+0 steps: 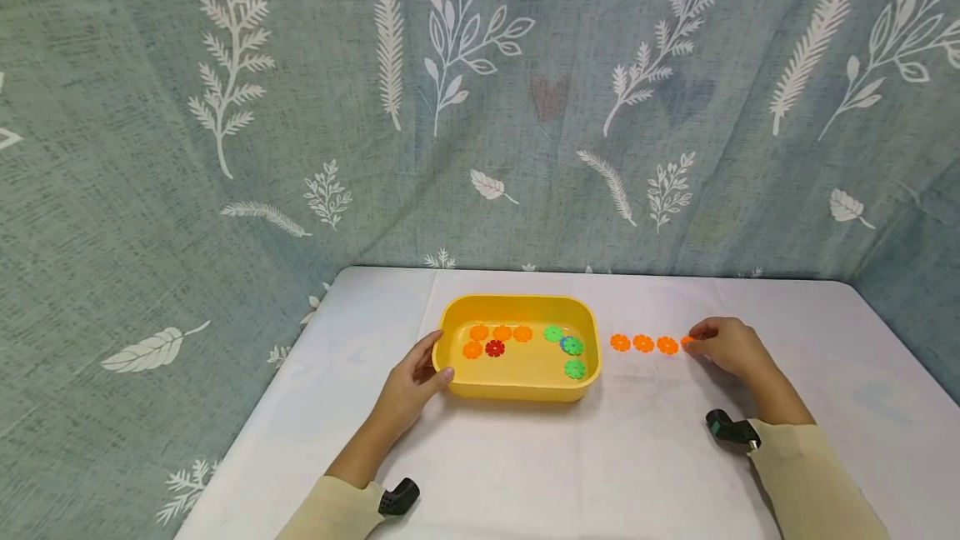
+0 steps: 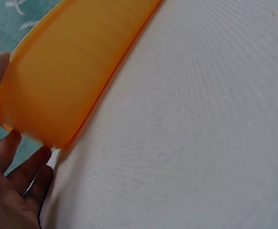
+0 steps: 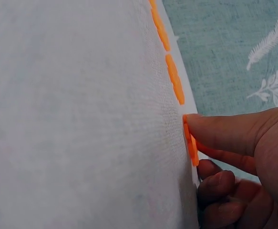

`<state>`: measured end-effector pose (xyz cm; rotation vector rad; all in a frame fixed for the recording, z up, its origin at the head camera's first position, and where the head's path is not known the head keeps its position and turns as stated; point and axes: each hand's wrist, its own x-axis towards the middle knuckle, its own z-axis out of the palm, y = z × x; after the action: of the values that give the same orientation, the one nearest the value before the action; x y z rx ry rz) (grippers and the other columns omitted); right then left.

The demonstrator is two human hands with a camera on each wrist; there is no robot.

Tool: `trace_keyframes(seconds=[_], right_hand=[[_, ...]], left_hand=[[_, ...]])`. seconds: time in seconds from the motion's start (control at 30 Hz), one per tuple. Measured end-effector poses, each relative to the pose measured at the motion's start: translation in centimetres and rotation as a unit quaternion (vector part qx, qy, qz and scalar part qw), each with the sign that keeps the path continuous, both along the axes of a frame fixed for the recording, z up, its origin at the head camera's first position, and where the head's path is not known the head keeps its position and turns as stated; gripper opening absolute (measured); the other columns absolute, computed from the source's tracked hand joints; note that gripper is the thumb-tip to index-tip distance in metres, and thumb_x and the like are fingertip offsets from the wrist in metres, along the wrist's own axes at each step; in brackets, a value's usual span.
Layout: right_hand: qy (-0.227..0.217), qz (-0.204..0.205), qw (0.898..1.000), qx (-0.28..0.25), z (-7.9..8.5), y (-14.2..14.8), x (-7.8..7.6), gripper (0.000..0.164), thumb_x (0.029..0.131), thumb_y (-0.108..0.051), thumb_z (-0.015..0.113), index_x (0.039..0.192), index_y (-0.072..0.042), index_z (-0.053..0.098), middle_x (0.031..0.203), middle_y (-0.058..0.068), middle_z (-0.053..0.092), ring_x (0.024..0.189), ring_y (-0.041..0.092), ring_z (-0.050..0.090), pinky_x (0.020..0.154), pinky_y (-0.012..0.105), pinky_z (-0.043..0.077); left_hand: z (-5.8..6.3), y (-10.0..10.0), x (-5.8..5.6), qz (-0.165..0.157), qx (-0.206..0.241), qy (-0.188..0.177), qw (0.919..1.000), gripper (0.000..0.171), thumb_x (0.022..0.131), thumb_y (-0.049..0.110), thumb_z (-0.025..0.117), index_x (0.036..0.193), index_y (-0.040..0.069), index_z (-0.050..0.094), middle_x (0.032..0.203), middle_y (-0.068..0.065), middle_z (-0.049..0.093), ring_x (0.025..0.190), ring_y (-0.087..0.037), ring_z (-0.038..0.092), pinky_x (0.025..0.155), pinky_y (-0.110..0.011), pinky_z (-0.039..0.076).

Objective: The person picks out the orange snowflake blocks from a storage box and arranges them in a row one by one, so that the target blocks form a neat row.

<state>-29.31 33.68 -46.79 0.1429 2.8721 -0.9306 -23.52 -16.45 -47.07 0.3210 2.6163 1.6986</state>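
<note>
A yellow rectangular basin (image 1: 517,390) sits on the table, and my left hand (image 1: 408,386) grips its left end, thumb at the front corner and fingers along the outer side. In the left wrist view, the fingertips (image 2: 15,138) touch the basin's wall (image 2: 67,81). To the right of the basin, three orange flower-shaped plastic discs (image 1: 643,343) lie in a row. At the row's right end my right hand (image 1: 731,344) pinches another orange flower disc (image 3: 190,143) between thumb and fingers, low at the tabletop; the hand covers most of it in the head view.
Inside the basin lie several orange discs (image 1: 502,332), one red disc (image 1: 495,348), three green discs (image 1: 575,369) and a blue one (image 1: 564,343) partly under a green. A white cloth covers the table (image 1: 570,473). A leaf-patterned curtain (image 1: 480,148) hangs behind.
</note>
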Motion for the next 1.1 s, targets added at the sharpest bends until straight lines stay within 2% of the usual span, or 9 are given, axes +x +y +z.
trace_keyframes(seconds=[0.13,0.37,0.67,0.73,0.93,1.1], right_hand=[[-0.009,-0.006,1.0,-0.001,0.2,-0.1,0.1,0.037,0.086,-0.024,0.074,0.109,0.004,0.066,0.104,0.019,0.064,0.092,0.034,0.056,0.078,0.048,0.048],[-0.018,-0.017,1.0,0.002,0.4,-0.3,0.3,0.038,0.086,-0.024,0.074,0.109,0.005,0.065,0.102,0.019,0.063,0.091,0.033,0.055,0.078,0.048,0.048],[0.02,-0.008,1.0,0.015,-0.3,-0.1,0.2,0.041,0.09,-0.024,0.068,0.117,0.006,0.06,0.103,0.021,0.06,0.091,0.034,0.053,0.079,0.049,0.047],[0.024,-0.011,1.0,0.014,-0.2,-0.2,0.3,0.04,0.092,-0.025,0.066,0.116,0.006,0.061,0.104,0.022,0.06,0.09,0.034,0.054,0.078,0.048,0.048],[0.027,0.001,1.0,-0.006,0.7,-1.2,0.3,0.04,0.094,-0.027,0.063,0.118,0.005,0.061,0.105,0.02,0.059,0.088,0.032,0.054,0.073,0.042,0.049],[0.028,0.0,0.999,-0.033,1.7,-2.8,-0.2,0.039,0.095,-0.028,0.063,0.121,0.002,0.06,0.109,0.019,0.057,0.091,0.031,0.053,0.071,0.038,0.05]], left_hand=[[0.6,0.2,0.4,0.003,-0.001,0.003,1.0,0.069,0.091,0.031,0.07,0.15,0.013,0.038,0.146,-0.011,0.046,0.124,-0.028,0.053,0.104,-0.042,0.042],[0.2,0.2,0.4,0.004,0.004,0.003,1.0,0.065,0.092,0.022,0.069,0.15,0.013,0.039,0.146,-0.011,0.046,0.125,-0.028,0.052,0.104,-0.043,0.041],[0.0,0.3,0.0,0.006,0.009,0.002,0.9999,0.065,0.093,0.021,0.068,0.15,0.014,0.038,0.147,-0.011,0.045,0.125,-0.03,0.051,0.106,-0.046,0.038],[-0.4,0.2,-0.1,0.009,0.008,-0.001,0.9999,0.065,0.093,0.021,0.068,0.15,0.015,0.038,0.147,-0.01,0.045,0.126,-0.029,0.051,0.106,-0.045,0.038],[-2.6,-0.5,-1.3,0.015,0.011,-0.004,0.9998,0.067,0.091,0.023,0.07,0.15,0.02,0.038,0.147,-0.006,0.046,0.127,-0.026,0.05,0.106,-0.044,0.039],[-3.0,-0.6,-1.6,0.016,0.011,0.006,0.9998,0.066,0.09,0.03,0.071,0.148,0.026,0.04,0.146,-0.001,0.048,0.124,-0.023,0.052,0.104,-0.042,0.041]])
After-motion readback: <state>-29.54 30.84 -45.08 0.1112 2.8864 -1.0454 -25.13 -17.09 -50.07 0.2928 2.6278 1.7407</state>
